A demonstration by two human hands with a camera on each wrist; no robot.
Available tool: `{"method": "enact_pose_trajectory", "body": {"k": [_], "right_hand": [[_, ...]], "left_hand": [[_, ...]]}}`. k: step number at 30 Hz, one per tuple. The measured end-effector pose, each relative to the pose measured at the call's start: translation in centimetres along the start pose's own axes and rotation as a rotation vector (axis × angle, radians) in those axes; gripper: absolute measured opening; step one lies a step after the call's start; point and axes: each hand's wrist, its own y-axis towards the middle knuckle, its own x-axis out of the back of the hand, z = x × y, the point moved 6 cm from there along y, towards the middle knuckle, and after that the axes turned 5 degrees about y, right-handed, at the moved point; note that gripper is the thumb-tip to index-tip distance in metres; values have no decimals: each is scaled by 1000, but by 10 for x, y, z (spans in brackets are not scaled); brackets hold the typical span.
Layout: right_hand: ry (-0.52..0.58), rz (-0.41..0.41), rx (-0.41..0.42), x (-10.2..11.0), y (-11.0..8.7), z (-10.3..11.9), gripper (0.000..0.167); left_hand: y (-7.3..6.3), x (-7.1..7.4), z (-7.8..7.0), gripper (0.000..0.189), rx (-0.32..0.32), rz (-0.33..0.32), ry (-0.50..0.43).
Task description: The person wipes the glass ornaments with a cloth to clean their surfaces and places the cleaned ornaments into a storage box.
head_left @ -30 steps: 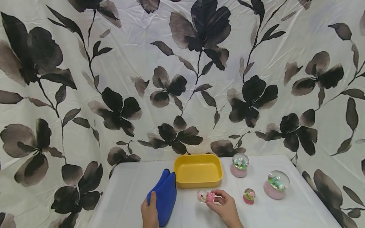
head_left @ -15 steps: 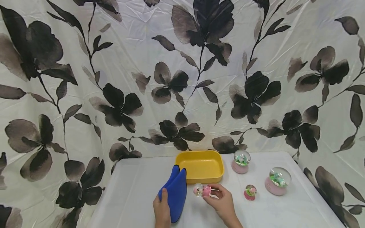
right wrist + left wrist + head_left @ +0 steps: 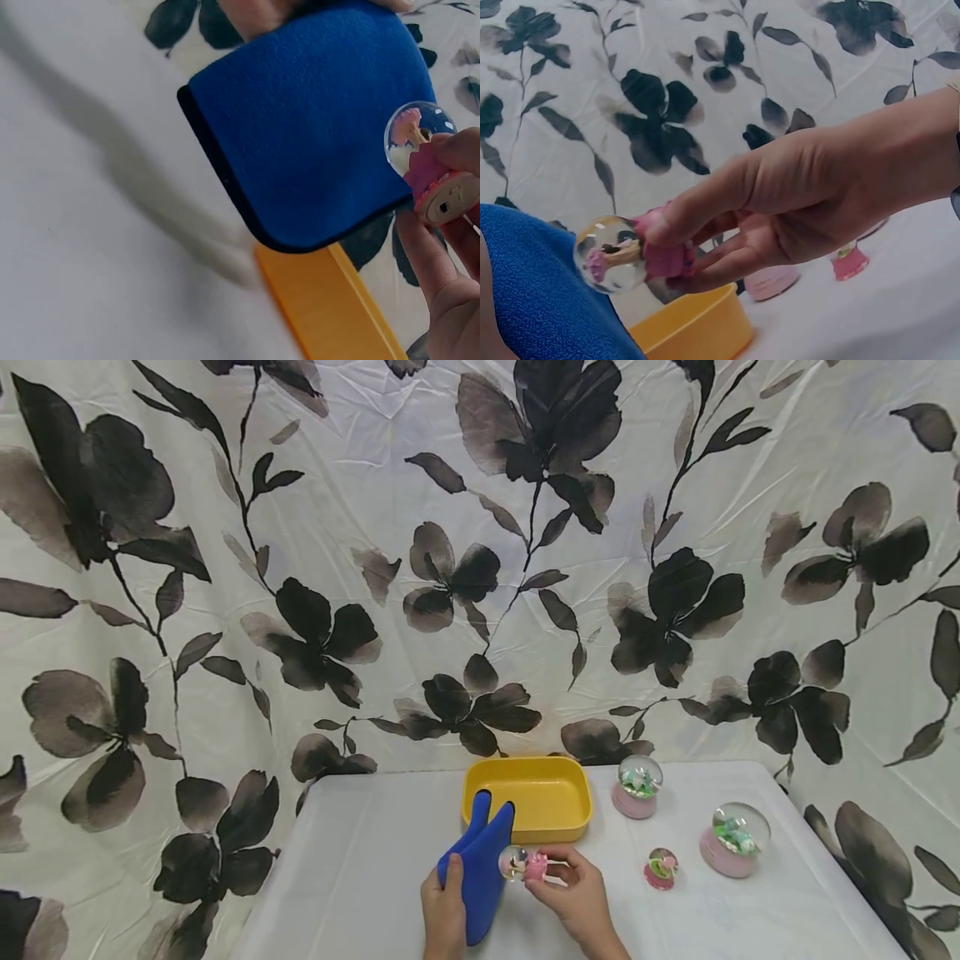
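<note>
My left hand [image 3: 444, 906] grips a folded blue cloth [image 3: 483, 881] with dark edging, the thumb lying over its near side. My right hand [image 3: 576, 893] pinches a small snow globe [image 3: 516, 863] by its pink base, thumb on one side and fingers on the other. The globe is tipped on its side, its clear dome pointing left at the cloth. In the left wrist view a little figure shows inside the dome [image 3: 609, 255]. The right wrist view shows the underside of the base [image 3: 448, 201]. Whether dome and cloth touch, I cannot tell.
A yellow tray [image 3: 525, 837] stands at the back of the white-covered table [image 3: 352, 860], partly behind the cloth. To the right stand a tiny snow globe [image 3: 661, 869], a medium one [image 3: 637, 787] and a large one [image 3: 735, 839]. A floral curtain [image 3: 442, 735] hangs behind.
The left hand has moved right with the cloth, closing the gap to the snow globe. The right hand has brought the globe slightly left. The view has shifted a little.
</note>
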Motion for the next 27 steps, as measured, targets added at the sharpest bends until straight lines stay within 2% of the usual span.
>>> {"method": "enact_pose_trajectory", "body": {"k": [6, 12, 15, 19, 23, 27], "right_hand": [[11, 13, 7, -2, -1, 1, 50], [29, 21, -5, 0, -4, 1, 51], [38, 24, -18, 1, -5, 1, 52], [43, 34, -31, 3, -6, 3, 52], [32, 67, -30, 3, -5, 4, 53], [24, 113, -34, 1, -6, 5, 52]], "left_hand": [[-7, -13, -4, 44, -90, 103, 40], [-15, -28, -12, 37, -220, 321, 20], [-19, -33, -16, 40, -262, 423, 44], [-21, -36, -16, 51, -257, 514, 105], [-16, -35, -13, 37, -243, 552, 117], [-12, -33, -6, 64, -149, 573, 46]]}}
